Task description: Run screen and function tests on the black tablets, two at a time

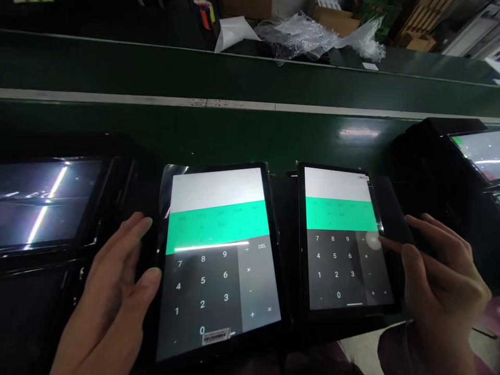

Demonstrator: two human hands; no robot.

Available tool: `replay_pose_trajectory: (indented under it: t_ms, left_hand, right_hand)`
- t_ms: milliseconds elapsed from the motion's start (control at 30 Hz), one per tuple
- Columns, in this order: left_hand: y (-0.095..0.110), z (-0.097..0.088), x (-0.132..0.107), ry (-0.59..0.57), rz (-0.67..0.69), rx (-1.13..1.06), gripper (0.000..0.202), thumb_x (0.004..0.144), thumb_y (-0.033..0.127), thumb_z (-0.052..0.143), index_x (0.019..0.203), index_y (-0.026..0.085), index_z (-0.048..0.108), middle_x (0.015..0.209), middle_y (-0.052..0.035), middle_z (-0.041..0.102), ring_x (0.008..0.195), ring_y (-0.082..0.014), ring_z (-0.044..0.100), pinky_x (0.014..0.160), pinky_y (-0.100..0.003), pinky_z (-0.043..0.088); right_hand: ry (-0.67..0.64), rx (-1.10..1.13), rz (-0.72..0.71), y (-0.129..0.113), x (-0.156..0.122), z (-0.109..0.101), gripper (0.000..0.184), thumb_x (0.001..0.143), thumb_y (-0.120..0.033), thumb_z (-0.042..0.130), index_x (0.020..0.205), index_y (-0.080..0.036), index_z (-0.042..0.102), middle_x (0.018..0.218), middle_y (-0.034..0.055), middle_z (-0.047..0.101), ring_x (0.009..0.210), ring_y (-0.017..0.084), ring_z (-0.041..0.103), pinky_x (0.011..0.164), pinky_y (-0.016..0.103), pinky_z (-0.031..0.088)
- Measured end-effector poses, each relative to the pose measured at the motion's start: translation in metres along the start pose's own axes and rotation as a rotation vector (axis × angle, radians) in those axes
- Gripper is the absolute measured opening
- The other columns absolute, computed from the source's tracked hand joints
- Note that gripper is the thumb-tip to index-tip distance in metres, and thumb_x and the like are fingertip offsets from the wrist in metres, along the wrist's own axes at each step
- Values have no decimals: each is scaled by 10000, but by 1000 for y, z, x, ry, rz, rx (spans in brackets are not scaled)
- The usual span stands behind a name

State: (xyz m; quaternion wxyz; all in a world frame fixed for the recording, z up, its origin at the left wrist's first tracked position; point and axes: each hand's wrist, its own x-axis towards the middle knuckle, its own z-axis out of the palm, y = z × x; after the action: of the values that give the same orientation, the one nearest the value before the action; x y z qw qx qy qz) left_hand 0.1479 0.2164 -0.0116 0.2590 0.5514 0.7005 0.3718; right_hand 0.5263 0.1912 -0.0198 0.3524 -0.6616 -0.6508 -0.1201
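Two black tablets lie side by side in front of me, both showing a calculator screen with a green band. My left hand [117, 286] rests against the left edge of the left tablet [221, 260], fingers apart, thumb on its bezel. My right hand [433, 276] is beside the right tablet [344, 239], its index fingertip touching the screen near the DEL key, where a pale touch circle shows. A barcode sticker sits on the left tablet's lower edge.
Another dark-screened tablet [47, 200] lies at far left and a lit one [478, 151] at far right. A green conveyor belt [250, 135] with a white stripe runs behind them. Crumpled clear plastic [308, 34] and cardboard boxes sit beyond.
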Motion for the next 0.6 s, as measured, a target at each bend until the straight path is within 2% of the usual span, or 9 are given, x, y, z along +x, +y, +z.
replay_pose_trajectory:
  t_ms: [133, 233, 333, 400, 467, 600]
  left_hand:
    - [2, 0, -1, 15, -121, -38, 499, 1044, 569, 621, 1533, 646, 560, 1734, 231, 464, 1655, -338, 399, 1420, -641, 233]
    - [3, 2, -1, 26, -141, -42, 510, 1025, 586, 637, 1528, 636, 572, 1742, 224, 456, 1656, -359, 391, 1413, -667, 237]
    - [2, 5, 0, 31, -111, -50, 502, 1020, 568, 641, 1516, 629, 589, 1734, 228, 467, 1654, -347, 399, 1419, -647, 236]
    - [0, 6, 2, 40, -61, -48, 484, 1022, 557, 630, 1499, 632, 606, 1714, 236, 491, 1653, -332, 403, 1424, -629, 238]
    - [-2, 5, 4, 41, -31, -40, 476, 1020, 552, 631, 1488, 639, 612, 1700, 243, 505, 1649, -329, 411, 1425, -628, 242]
    - [-2, 2, 4, -1, -55, -39, 493, 1035, 544, 633, 1518, 632, 585, 1720, 242, 477, 1656, -330, 397, 1431, -623, 238]
  right_hand:
    - [-115, -10, -15, 1, 3, 8, 293, 1126, -366, 557, 1212, -312, 832, 1625, 78, 590, 1564, 447, 464, 1108, 741, 513]
    - [-137, -1, -47, 1, 6, 16, 299, 1131, -352, 544, 1240, -323, 820, 1710, 53, 500, 1623, 465, 365, 1179, 800, 418]
    - [-169, 15, -64, 0, 9, 19, 297, 1132, -333, 541, 1240, -341, 817, 1746, 18, 452, 1660, 465, 292, 1222, 833, 336]
    - [-183, 23, -67, 2, 9, 19, 293, 1131, -335, 545, 1222, -349, 823, 1731, 8, 474, 1662, 465, 291, 1220, 836, 338]
    - [-141, 13, -29, 5, 8, 18, 290, 1129, -344, 551, 1189, -347, 834, 1699, 8, 518, 1647, 467, 324, 1199, 829, 375]
    - [-93, -17, 52, 12, 6, 14, 293, 1125, -387, 561, 1140, -356, 852, 1608, 20, 615, 1599, 486, 401, 1140, 832, 434]
